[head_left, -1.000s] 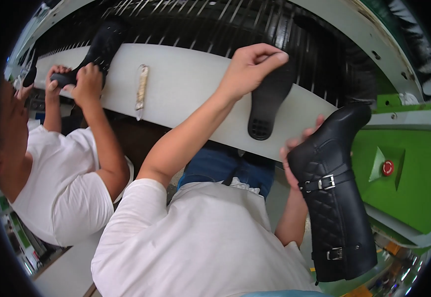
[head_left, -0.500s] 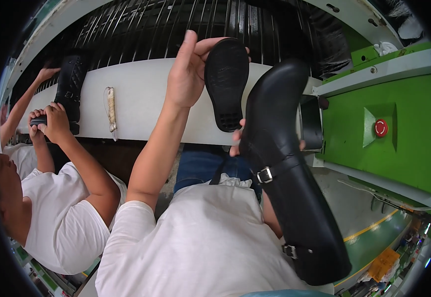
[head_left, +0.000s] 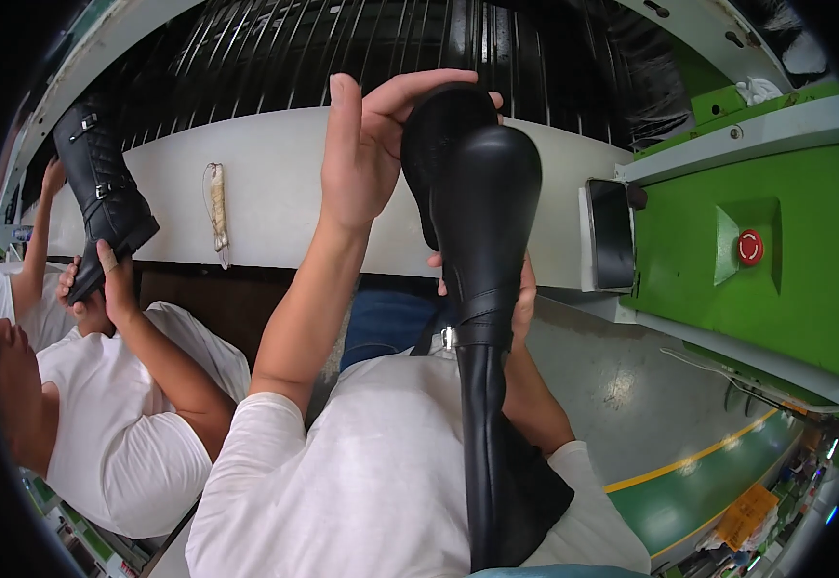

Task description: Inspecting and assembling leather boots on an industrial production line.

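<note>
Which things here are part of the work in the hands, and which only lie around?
In hand:
- boot, gripped by right hand
- sole, held by left hand

Lying about:
- brush on the white bench
- red button
- co-worker's boot

The left hand (head_left: 366, 154) is raised high on a forearm that climbs steeply from the lower edge, palm turned rightward, fingers stretched and curled over at the top, thumb straight up. The right hand (head_left: 520, 294) sits lower and closer to the body, mostly hidden, only its fingers showing in a wrapped grip, forearm bent sharply at the elbow.
</note>
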The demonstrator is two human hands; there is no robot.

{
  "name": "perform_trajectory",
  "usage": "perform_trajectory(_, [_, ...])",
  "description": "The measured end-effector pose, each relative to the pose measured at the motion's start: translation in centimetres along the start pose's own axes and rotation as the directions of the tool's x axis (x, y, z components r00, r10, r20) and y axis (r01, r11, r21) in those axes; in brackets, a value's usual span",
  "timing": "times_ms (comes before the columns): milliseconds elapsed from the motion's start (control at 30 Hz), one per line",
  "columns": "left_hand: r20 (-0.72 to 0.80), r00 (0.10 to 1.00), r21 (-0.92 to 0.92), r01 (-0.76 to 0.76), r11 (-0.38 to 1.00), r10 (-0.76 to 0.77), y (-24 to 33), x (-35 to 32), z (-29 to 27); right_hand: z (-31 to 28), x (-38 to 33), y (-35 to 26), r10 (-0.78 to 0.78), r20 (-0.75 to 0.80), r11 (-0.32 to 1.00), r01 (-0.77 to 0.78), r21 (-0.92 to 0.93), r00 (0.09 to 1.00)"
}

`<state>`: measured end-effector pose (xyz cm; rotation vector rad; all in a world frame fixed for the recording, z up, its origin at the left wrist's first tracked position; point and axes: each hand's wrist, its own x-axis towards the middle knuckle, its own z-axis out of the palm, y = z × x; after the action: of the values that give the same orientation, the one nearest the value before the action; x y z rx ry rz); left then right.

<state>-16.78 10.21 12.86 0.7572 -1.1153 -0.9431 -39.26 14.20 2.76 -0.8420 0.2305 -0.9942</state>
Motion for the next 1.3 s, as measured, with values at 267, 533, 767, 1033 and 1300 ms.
perform_trajectory(267, [-0.006,0.988,0.002,-0.153,0.988,0.153,1.1,-1.0,1.9,0.9,0.0,-0.2,0.079,-0.002,0.997,-0.079,0.005,0.997])
perform_trajectory(533, [-0.045,0.989,0.208,-0.127,0.97,0.14,1.1,-1.2,2.6,0.4,0.0,0.0,0.115,0.003,0.993,-0.115,-0.028,0.993])
perform_trajectory(767, [-0.08,0.985,0.221,-0.129,0.967,0.15,1.1,-1.4,2.7,-0.3,-0.2,0.4,0.112,-0.006,0.991,-0.112,-0.072,0.994])
perform_trajectory(1033, [-0.088,0.986,0.243,-0.116,0.963,0.141,1.1,-1.4,2.7,-0.2,-0.1,0.3,0.107,-0.019,0.993,-0.108,-0.053,0.994])
perform_trajectory(1300, [-0.089,0.986,0.261,-0.115,0.959,0.143,1.1,-1.5,2.6,0.2,-0.1,-0.1,0.165,-0.069,0.983,-0.17,-0.072,0.984])
